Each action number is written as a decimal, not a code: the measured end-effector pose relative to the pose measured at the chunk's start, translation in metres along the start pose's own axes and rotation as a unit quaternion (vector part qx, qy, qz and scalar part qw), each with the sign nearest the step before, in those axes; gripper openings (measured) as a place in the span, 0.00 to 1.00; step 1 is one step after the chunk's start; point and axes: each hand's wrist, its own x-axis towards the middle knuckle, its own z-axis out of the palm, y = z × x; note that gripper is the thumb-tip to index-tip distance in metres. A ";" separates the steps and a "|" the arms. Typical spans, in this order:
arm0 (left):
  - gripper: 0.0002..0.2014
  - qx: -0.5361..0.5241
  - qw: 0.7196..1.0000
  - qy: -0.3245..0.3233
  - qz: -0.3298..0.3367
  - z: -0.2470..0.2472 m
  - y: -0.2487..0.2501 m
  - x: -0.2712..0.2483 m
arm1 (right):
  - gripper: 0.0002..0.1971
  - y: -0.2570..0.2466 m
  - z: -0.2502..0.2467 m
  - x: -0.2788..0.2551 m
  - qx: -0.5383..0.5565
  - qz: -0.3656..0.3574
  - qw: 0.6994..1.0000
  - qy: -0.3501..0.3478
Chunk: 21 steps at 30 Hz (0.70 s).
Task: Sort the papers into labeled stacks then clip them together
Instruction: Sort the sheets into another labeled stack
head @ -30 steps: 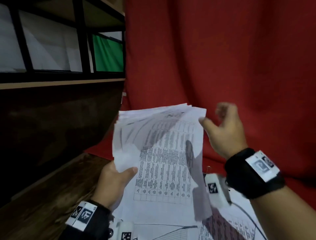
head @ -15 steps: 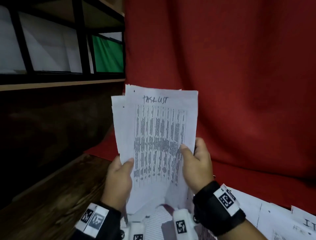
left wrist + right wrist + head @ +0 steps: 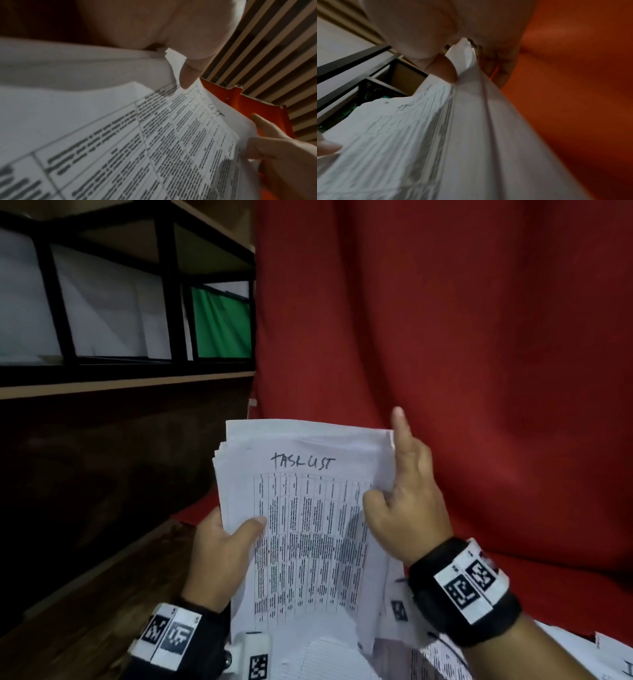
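I hold a stack of printed papers (image 3: 308, 508) upright in front of a red cloth. Its top sheet has a table and the handwritten heading "TASK LIST". My left hand (image 3: 222, 553) grips the stack's left edge, thumb laid across the front. My right hand (image 3: 404, 501) pinches the right edge between thumb and fingers, with the index finger pointing up behind the top corner. The left wrist view shows the same papers (image 3: 154, 142) under my left thumb, and in the right wrist view the papers (image 3: 445, 128) fan out below my right thumb.
More loose printed sheets (image 3: 428, 655) lie low at the right on the red cloth (image 3: 462, 371). A black-framed shelf unit (image 3: 113, 313) with white and green panels stands at the left. A dark wooden surface (image 3: 96, 594) runs below it.
A table sheet was on top with my right hand free beside it. Now the "TASK LIST" sheet faces me, and my right hand has slid up the stack's right edge, index finger raised.
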 end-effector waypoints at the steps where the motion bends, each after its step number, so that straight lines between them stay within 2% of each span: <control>1: 0.15 -0.013 1.000 -0.005 0.001 0.001 0.001 0.000 | 0.55 -0.003 -0.005 0.007 -0.042 -0.023 0.999 -0.008; 4: 0.17 -0.029 0.999 -0.023 0.006 0.002 0.003 -0.003 | 0.45 -0.007 -0.013 0.022 -0.154 -0.037 0.987 -0.040; 7: 0.15 -0.052 0.998 -0.034 -0.019 -0.001 -0.002 -0.003 | 0.32 -0.003 -0.017 0.027 -0.179 0.008 0.981 -0.069; 9: 0.14 -0.042 0.998 -0.033 -0.032 -0.004 -0.009 -0.003 | 0.31 0.004 -0.016 0.027 -0.126 0.049 0.989 -0.064; 11: 0.14 -0.042 0.997 -0.032 -0.051 -0.006 -0.013 -0.004 | 0.31 0.014 -0.014 0.027 -0.022 0.109 0.993 -0.043; 14: 0.14 -0.054 0.995 -0.027 -0.080 -0.010 -0.013 -0.002 | 0.32 0.029 -0.002 0.026 0.156 0.213 0.964 -0.003; 17: 0.15 -0.064 0.993 -0.022 -0.098 -0.010 -0.011 -0.001 | 0.35 0.051 0.021 0.014 0.257 0.242 0.936 -0.009; 19: 0.14 -0.065 0.993 -0.016 -0.101 -0.009 -0.009 -0.003 | 0.26 0.058 0.037 0.004 0.318 0.255 0.913 -0.039; 21: 0.14 -0.069 0.992 -0.011 -0.102 -0.003 -0.006 -0.005 | 0.10 0.058 0.050 -0.006 0.337 0.255 0.906 -0.033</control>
